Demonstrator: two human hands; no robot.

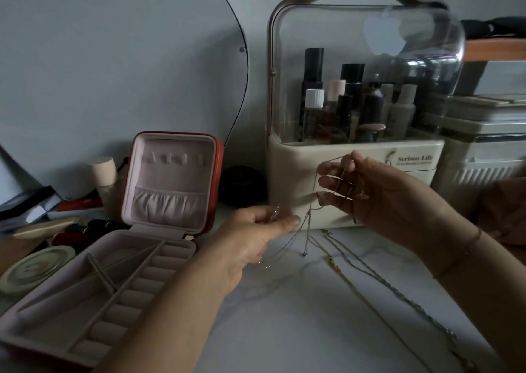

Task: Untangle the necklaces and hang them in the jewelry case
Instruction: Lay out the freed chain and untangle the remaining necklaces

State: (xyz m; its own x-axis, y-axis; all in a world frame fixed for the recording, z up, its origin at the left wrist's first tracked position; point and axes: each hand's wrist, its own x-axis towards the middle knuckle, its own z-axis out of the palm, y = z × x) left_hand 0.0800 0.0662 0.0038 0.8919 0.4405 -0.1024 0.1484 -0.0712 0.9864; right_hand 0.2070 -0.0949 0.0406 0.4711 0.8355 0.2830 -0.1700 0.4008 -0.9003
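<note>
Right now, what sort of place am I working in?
Likely a bedroom dressing table: a cream cosmetics organiser with clear dome lid, full of bottles; an open red jewellery case with pink lining; thin tangled chain necklaces held over the white tabletop.

Dim light fell on a grey wall (257,11), a pale curved-edged panel (113,45), a white veined tabletop (299,324) and a wooden shelf (495,48) at the right.

Left hand (256,230) and forearm: bare, nothing worn on the visible length. Right hand (378,199): bare. Right wrist: one thin, fine bracelet (471,243) sitting loosely around it. The visible fingernails are short and plain.
</note>
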